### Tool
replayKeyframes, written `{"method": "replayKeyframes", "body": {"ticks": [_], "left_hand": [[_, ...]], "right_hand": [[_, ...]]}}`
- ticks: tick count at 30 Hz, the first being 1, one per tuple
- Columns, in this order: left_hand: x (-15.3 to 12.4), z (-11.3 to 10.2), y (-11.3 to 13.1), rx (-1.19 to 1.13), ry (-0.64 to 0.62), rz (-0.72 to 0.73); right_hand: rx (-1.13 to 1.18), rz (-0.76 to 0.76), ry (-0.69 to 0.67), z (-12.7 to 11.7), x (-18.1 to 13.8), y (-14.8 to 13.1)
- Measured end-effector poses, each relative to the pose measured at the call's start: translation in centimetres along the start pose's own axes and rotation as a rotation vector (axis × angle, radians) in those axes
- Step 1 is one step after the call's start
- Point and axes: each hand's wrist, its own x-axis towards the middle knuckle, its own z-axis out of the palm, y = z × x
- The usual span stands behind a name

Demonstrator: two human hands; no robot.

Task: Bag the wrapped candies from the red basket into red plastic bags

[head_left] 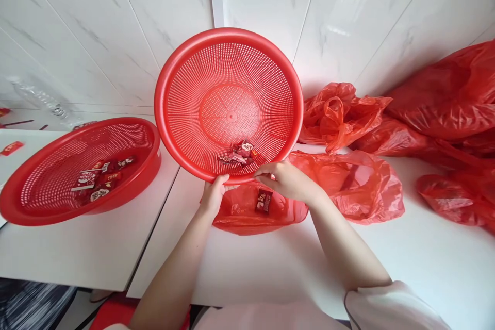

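Observation:
A round red perforated basket [201,77] is tipped up towards me over the white table. My left hand [212,196] grips its near rim from below, and my right hand [284,178] pinches the same rim a little to the right. A few wrapped candies [237,153] lie at the basket's low edge, just above my fingers. Under the basket sits an open red plastic bag [242,214] with one dark red candy [263,201] inside it.
A second red basket [42,185] holding several candies rests on the adjoining table at the left. Crumpled red plastic bags [359,185] pile up at the right and back right against the white tiled wall. A small red packet [11,148] lies at the far left.

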Motion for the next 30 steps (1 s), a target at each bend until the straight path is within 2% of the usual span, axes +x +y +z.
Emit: {"method": "replayKeyframes", "body": {"ticks": [5,8,12,16,19,23,26,30], "left_hand": [[-1.0,0.7,-0.2,0.060,-0.002,-0.039],[-1.7,1.1,-0.3,0.121,-0.040,-0.094],[-2.3,1.4,-0.4,0.183,-0.130,-0.153],[-2.4,1.4,-0.6,0.215,-0.129,-0.184],[-2.3,1.4,-0.6,0.166,-0.129,-0.197],[-1.7,1.0,-0.8,0.118,-0.080,-0.169],[-1.1,0.5,-1.1,0.119,-0.029,-0.113],[-0.6,0.0,-1.2,0.111,-0.013,-0.055]], "right_hand": [[0.043,-0.159,0.130,1.3,1.0,-0.1],[0.019,-0.113,0.197,2.0,1.4,0.6],[-0.198,-0.067,0.176,3.2,1.9,1.4],[-0.353,-0.039,0.169,4.2,2.5,1.7],[-0.252,0.014,0.230,4.2,2.9,2.1],[0.054,0.121,0.376,3.2,2.9,2.7],[0.282,0.131,0.401,2.5,2.7,3.0],[0.357,0.112,0.416,1.8,2.3,3.1]]}}
